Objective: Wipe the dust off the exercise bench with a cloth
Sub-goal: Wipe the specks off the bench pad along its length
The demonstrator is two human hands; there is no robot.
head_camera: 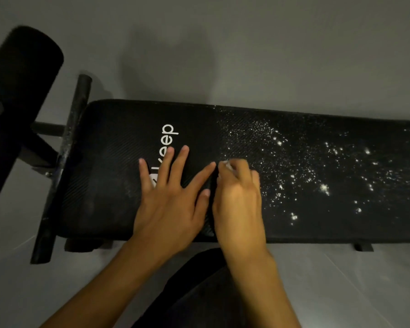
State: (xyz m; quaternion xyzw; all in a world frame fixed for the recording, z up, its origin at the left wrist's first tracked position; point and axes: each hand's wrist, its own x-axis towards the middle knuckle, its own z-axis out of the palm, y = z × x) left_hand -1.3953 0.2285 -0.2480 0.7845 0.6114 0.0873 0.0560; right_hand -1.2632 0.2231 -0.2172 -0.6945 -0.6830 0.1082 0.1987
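Far left of the left hand, a black foam roller [24, 74] and a scuffed crossbar [64, 162] stand at the head of the exercise bench [109, 162]. The left hand [168, 200] lies flat on its black ribbed pad, fingers straight and spread, covering the start of the white "Keep" logo [169, 134]. Just beside it, almost touching, the right hand [238, 200] rests on the pad with fingers curled round a pale wad [227, 164]. The wad is mostly hidden, so whether it is the cloth is unclear. Right of that hand, white dust [305, 171] speckles the pad, which is cut off at the frame edge.
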